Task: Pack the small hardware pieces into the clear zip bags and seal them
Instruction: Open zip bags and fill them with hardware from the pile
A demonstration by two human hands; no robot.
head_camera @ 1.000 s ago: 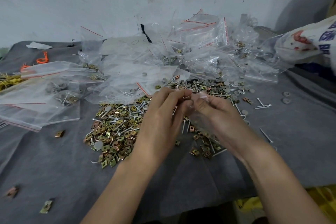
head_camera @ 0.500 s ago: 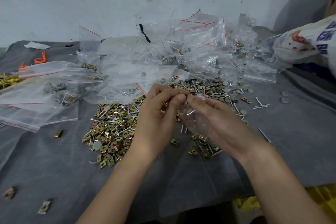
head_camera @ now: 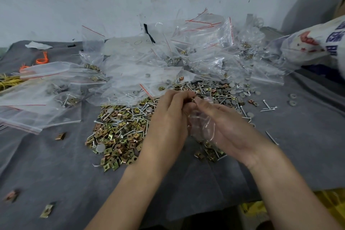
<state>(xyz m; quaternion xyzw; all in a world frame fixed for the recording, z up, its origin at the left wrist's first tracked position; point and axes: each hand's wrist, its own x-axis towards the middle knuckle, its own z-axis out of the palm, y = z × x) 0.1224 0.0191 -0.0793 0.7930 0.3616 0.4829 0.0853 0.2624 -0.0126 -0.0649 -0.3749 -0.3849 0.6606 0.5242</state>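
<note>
Pinching a small metal piece [head_camera: 193, 99] in my left hand [head_camera: 168, 117], with brassy square clips [head_camera: 119, 132] heaped at its nine o'clock, I should keep the bag mouth wide and drop it in cleanly. At three o'clock my right hand [head_camera: 231, 127] grips the crinkly, slippery clear zip bag [head_camera: 201, 127]. Flat grey discs [head_camera: 231, 87] lie at one o'clock.
</note>
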